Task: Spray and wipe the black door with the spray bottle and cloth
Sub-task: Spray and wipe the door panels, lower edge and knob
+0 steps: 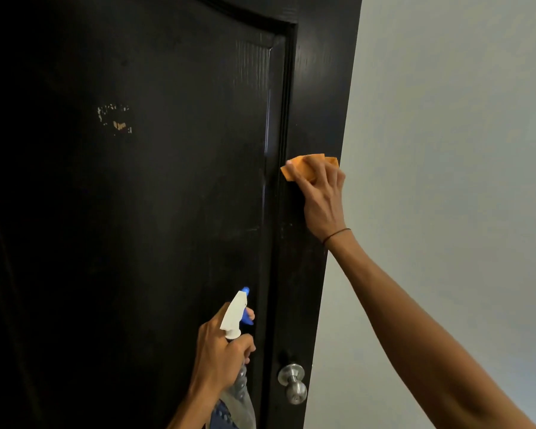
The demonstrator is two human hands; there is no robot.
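The black door [167, 196] fills the left and middle of the head view, with a raised panel and a flat stile on its right side. My right hand [324, 199] presses a folded orange cloth [300, 167] against that right stile, near the door's edge. Lower down, my left hand [222, 351] grips the neck of a spray bottle [235, 314] with a white head and blue nozzle, one finger on the blue trigger. The nozzle points up toward the door panel. The bottle's clear body hangs below my hand.
A silver round door knob [293, 382] sticks out of the stile at the lower right, just beside the bottle. A patch of chipped paint [115, 119] marks the panel at upper left. A pale wall [446, 150] runs along the door's right edge.
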